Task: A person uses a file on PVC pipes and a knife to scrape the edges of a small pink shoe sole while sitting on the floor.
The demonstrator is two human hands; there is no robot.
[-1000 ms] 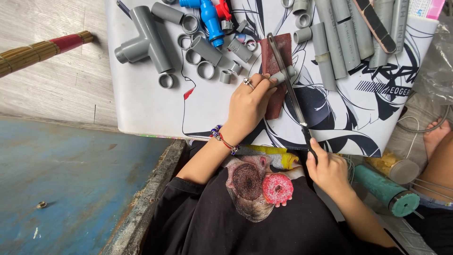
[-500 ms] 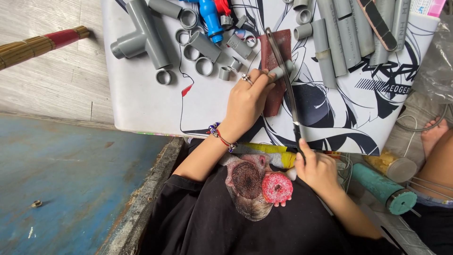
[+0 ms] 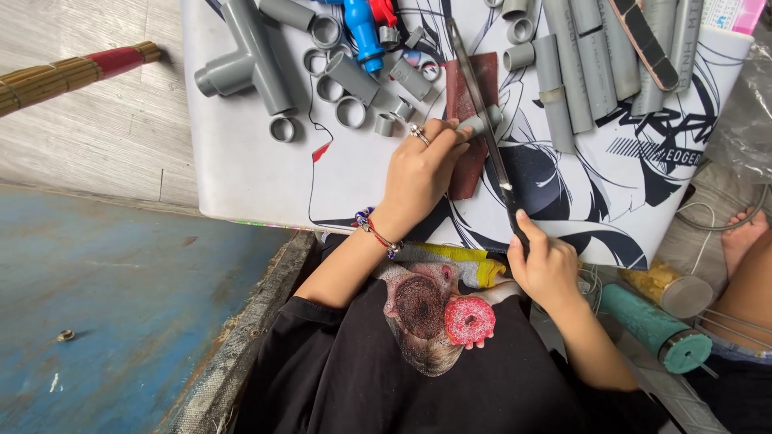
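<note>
My left hand pins a short grey pipe piece onto a reddish-brown sheet of sandpaper, which lies on a white printed board. A ring is on one finger and a beaded bracelet on the wrist. My right hand grips the near end of a long thin saw blade. The blade runs away from me and lies across the pipe piece just right of my left fingertips.
Grey pipe fittings, a T-joint and several cut rings lie at the board's far left. Long grey pipes and a sanding stick lie far right. A green roll and another person's foot are at the right.
My right hand has pushed the saw blade away from me across the pipe piece. My left hand has stayed in place on it.
</note>
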